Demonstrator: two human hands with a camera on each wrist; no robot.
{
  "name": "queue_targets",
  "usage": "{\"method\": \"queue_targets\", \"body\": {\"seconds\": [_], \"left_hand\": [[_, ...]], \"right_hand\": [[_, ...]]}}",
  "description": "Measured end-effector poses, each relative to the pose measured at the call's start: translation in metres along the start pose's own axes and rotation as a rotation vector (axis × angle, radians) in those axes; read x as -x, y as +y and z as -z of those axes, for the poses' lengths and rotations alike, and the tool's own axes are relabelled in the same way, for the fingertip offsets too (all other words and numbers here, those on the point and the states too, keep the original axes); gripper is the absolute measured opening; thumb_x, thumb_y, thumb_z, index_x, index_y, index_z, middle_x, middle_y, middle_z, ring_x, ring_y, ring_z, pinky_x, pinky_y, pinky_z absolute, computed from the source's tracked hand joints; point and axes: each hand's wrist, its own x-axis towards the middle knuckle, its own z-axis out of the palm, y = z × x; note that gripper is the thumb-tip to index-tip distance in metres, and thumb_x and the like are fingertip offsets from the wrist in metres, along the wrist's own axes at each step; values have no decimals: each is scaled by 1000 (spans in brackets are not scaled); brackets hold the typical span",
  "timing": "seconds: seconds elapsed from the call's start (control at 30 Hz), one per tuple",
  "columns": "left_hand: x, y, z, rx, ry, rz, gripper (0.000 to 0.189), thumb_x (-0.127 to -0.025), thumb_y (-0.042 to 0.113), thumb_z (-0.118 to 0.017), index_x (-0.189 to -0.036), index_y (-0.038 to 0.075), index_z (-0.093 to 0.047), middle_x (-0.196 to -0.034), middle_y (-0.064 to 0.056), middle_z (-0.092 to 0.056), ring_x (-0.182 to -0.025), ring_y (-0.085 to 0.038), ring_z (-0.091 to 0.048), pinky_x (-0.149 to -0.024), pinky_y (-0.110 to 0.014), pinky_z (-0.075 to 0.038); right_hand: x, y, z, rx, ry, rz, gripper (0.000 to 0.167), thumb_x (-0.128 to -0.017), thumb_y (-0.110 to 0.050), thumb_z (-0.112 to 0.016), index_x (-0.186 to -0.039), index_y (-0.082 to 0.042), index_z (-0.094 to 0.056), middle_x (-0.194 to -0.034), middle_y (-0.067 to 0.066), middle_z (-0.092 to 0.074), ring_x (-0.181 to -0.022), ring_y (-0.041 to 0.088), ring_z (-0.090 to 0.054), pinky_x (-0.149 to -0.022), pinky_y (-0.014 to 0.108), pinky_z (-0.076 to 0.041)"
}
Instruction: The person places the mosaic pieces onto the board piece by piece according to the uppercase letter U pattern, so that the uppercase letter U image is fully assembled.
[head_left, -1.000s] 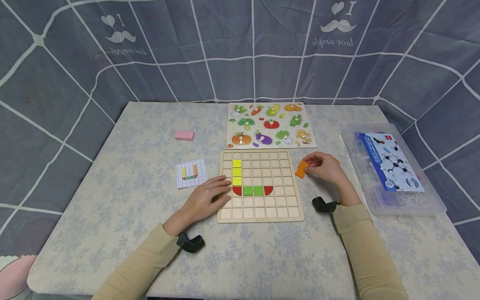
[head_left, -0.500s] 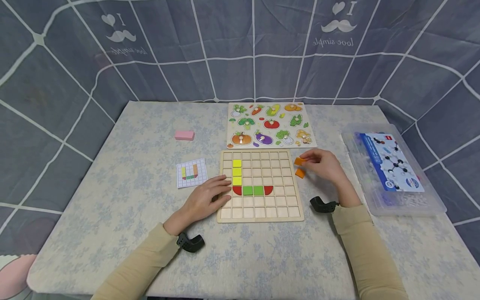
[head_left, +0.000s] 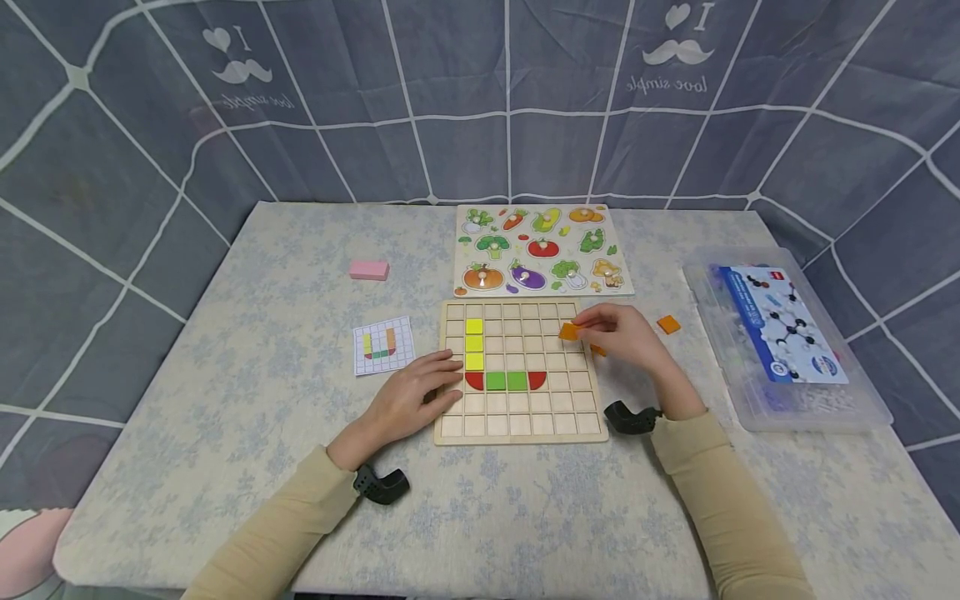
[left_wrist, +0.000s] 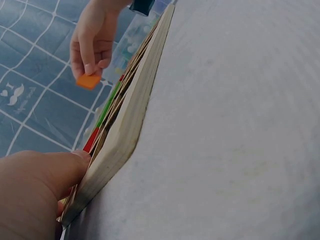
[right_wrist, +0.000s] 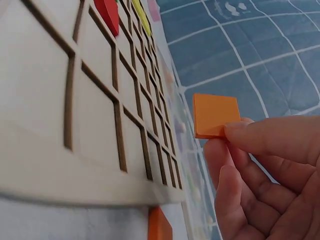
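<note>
My right hand (head_left: 618, 335) pinches an orange square tile (right_wrist: 216, 116) between thumb and fingers, held above the right side of the wooden grid board (head_left: 555, 427). My left hand (head_left: 412, 398) rests on the board's left edge with its fingers extended. On the board, a column of yellow tiles (head_left: 474, 343) stands over a row with a red rounded tile (head_left: 474, 381) at the left, green tiles (head_left: 496, 382) in the middle and another red rounded tile (head_left: 537, 381) at the right. A second orange tile (right_wrist: 159, 226) lies beside the board, partly under my right hand in the head view.
Another orange tile (head_left: 668, 324) lies to the right of my hand. A pattern card (head_left: 383, 346) and a pink block (head_left: 369, 271) are at the left. Behind the board lies a vegetable puzzle (head_left: 543, 250). A clear plastic case (head_left: 780, 342) stands at the right.
My right hand has separated one orange tile from another, leaving that one on the table, and has carried its tile left over the board. The left hand has stayed in place.
</note>
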Motion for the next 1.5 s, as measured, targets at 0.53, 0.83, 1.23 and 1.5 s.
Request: {"method": "queue_targets", "body": {"seconds": [0.53,0.83,1.23,1.5], "left_hand": [[0,1,0,-3,-8,8,32,-91,22,-62,-114,1,-67,-125,-12,-59,-127,-27,-45,-112,-28,-34],[0,1,0,-8,-7,7,31,-91,22,-62,-114,1,-68,-125,-12,-59,-126,-27,-45,-111,-29,-35],[0,1,1,-13,-5,11,31,-91,22,-63,-113,2,-68,-125,-11,-60,-126,-26,-46,-110,-29,-36],[-1,2,1,-15,-1,8,31,-91,22,-63,-112,1,-68,-125,-11,-60,-126,-26,-46,-110,-30,-37]], "right_hand": [[-3,-10,-29,-55,-136,53,18,-90,-13,-64,-106,-4,-69,-100,11,-67,-82,22,-63,-71,30,-54],[-3,-9,-38,-17,-196,78,17,-90,-14,-64,-104,-6,-71,-96,6,-69,-78,17,-60,-67,28,-51],[-3,-7,-38,-5,-223,97,20,-91,-16,-64,-107,-6,-70,-102,6,-67,-85,16,-60,-73,30,-52],[-3,-7,-39,0,-223,92,20,-91,-18,-64,-107,-8,-70,-102,5,-67,-88,17,-61,-78,31,-52]]}}
